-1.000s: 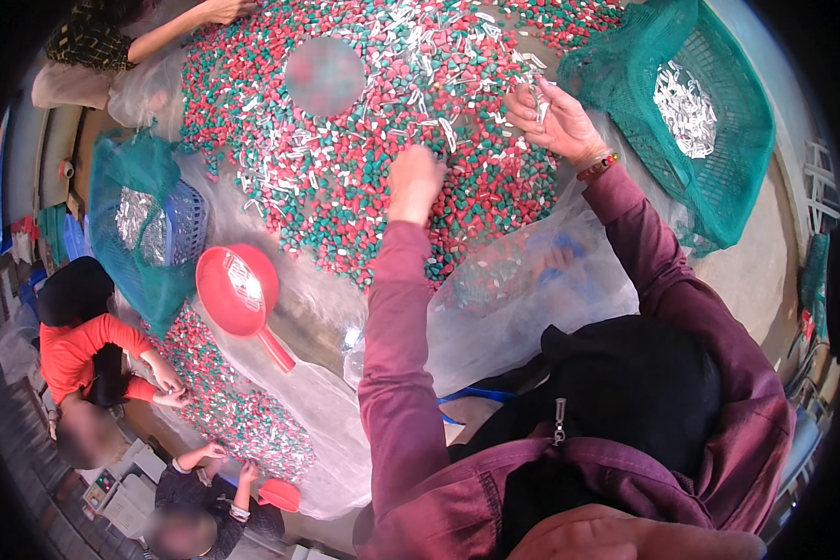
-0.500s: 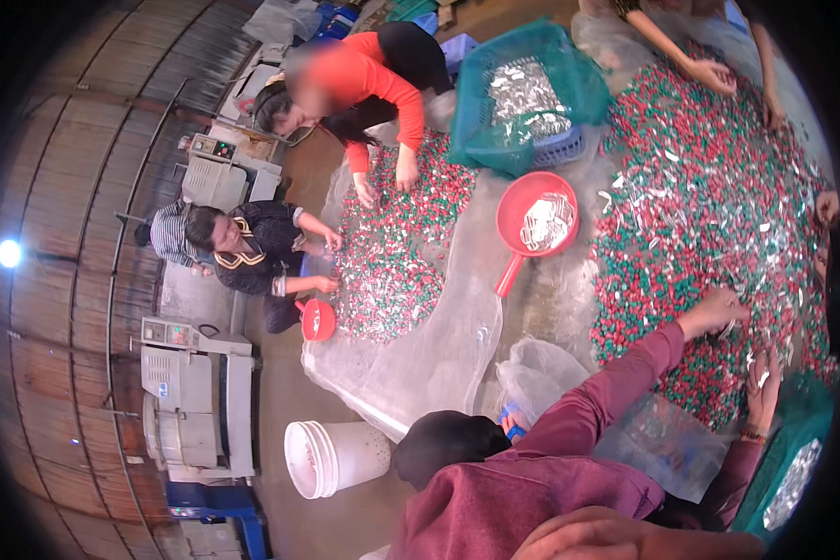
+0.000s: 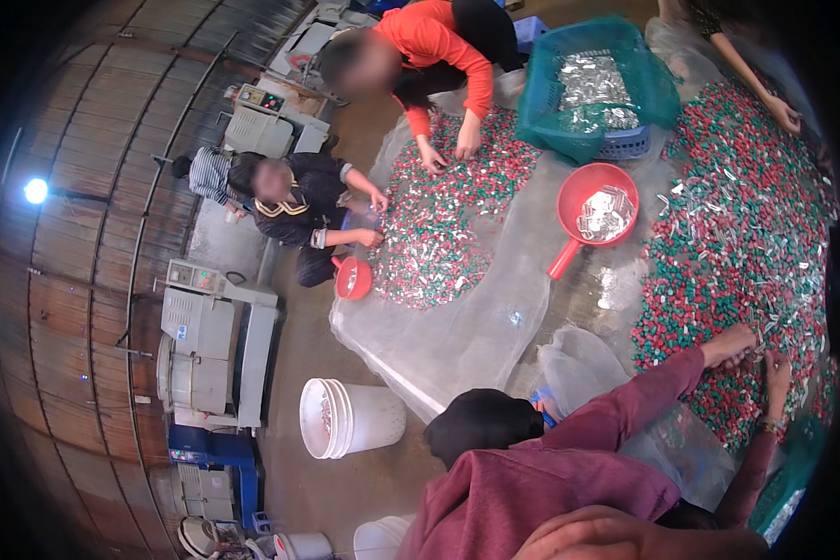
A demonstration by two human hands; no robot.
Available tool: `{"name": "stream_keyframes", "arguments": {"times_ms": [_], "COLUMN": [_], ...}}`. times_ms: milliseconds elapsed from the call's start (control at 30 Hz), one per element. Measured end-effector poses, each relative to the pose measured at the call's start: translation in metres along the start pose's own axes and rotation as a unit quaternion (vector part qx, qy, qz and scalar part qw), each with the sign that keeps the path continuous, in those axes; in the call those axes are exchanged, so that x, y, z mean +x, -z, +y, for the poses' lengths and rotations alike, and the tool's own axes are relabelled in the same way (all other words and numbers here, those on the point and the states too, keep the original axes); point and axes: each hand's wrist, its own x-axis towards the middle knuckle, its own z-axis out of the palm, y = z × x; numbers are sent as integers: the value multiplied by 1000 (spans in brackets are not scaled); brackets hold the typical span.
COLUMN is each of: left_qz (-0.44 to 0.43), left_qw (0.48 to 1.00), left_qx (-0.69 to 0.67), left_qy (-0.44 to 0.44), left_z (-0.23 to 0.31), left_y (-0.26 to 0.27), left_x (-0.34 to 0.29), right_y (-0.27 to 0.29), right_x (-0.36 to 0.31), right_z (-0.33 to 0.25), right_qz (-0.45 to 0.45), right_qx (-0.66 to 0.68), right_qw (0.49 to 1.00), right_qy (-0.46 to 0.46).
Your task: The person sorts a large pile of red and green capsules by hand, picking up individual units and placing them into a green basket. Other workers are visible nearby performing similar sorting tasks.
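My left hand [image 3: 730,345], in a maroon sleeve, reaches into a wide heap of small red and green pieces [image 3: 709,252] mixed with whitish slivers. Its fingers are bent together over the pieces; what they hold, if anything, is too small to make out. Close beside it is my right hand [image 3: 777,381], a band at its wrist, low over the same heap. The fingers of this hand are drawn together too, their tips hard to see. Under my left arm lies a crumpled clear plastic sheet [image 3: 583,359].
Left of the heap stands a red scoop [image 3: 571,224] of silvery pieces. Beyond is a blue basket [image 3: 625,145] lined with green net. Two people sort a second heap [image 3: 429,252]; a small red scoop [image 3: 353,278] sits nearby. A white bucket [image 3: 373,420] lies at left, past my dark knee [image 3: 481,425].
The view has turned, so most things sit farther right. My hands have come closer together over the heap. A white piece seen earlier at my right palm no longer shows.
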Motion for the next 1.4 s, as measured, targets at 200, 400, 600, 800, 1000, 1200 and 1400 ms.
{"name": "stream_keyframes", "arguments": {"times_ms": [200, 400, 600, 800, 1000, 1200, 1400], "left_qz": [-106, 11, -9, 15, -92, -110, -28], "left_qw": [927, 919, 923, 938, 872, 837, 794], "left_qx": [-359, -394, -384, -347, -480, -534, -607], "left_qy": [-27, 34, 2, 19, 43, -36, -10], "left_z": [7, 3, -7, -2, -8, -22, 9], "left_y": [17, 10, 3, -3, -16, -34, -16], "left_x": [-62, -46, -44, -43, -36, -34, -48], "right_y": [-67, -52, -3, 15, 57, 49, 92], "right_x": [21, 11, -10, -17, -34, -57, -64], "right_z": [20, -10, -42, -90, -156, -263, -294], "right_qz": [-45, -18, -106, 0, -24, -39, 75], "right_qx": [-272, -176, 523, 722, 470, -140, -16], "right_qw": [961, 984, 801, 653, 859, 975, 982], "right_qy": [7, -7, -270, -231, -200, 166, 171]}}
